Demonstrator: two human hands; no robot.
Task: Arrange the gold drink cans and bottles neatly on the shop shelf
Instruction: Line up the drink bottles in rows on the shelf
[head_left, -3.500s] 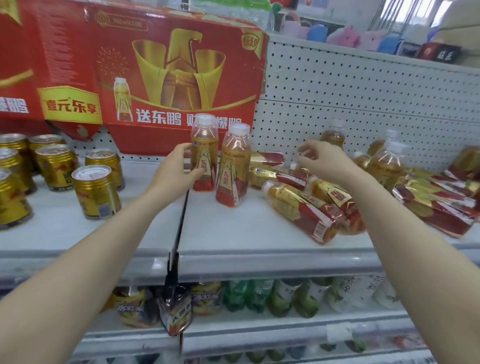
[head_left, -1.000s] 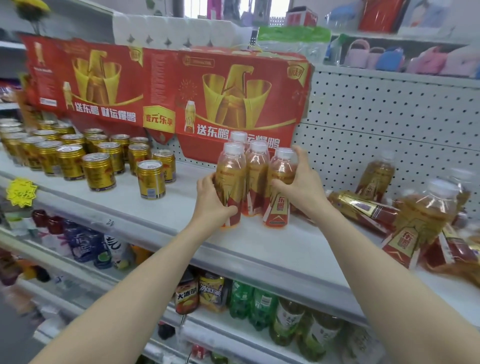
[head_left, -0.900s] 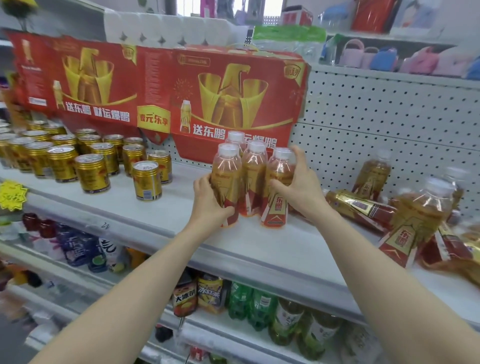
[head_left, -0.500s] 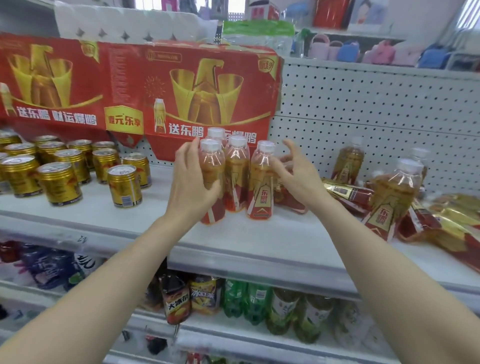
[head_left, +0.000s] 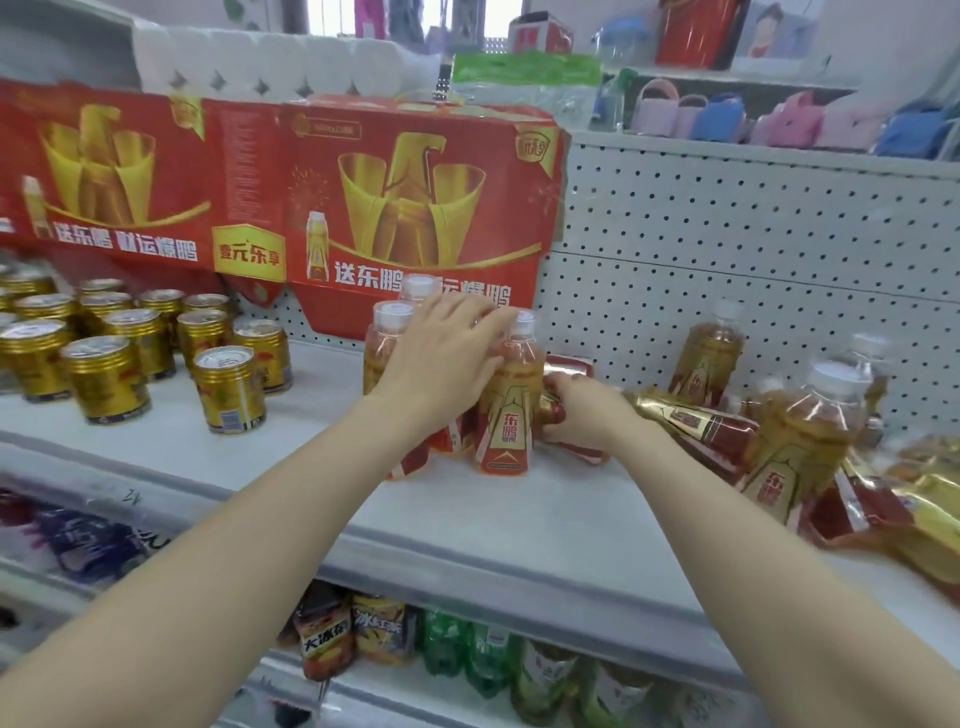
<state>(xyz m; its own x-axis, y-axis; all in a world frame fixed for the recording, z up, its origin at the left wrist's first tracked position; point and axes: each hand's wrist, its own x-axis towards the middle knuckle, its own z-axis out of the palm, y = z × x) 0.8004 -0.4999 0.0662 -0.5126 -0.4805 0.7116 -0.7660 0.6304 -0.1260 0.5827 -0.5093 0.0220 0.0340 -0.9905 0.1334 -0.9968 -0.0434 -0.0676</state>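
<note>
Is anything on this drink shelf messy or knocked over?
Yes. Right of the upright bottles, several fallen bottles lie on their sides in a jumbled heap instead of standing. The right hand grips one red-labelled bottle lying beside the upright ones. The cans on the left all stand upright.

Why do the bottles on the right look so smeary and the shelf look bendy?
Head view: the lying bottles at the right edge are blurred, probably from the camera moving; the wide-angle lens bows the shelf edge; the standing bottle in the middle is sharp, label readable; lighting is soft, no hard shadows.
</note>
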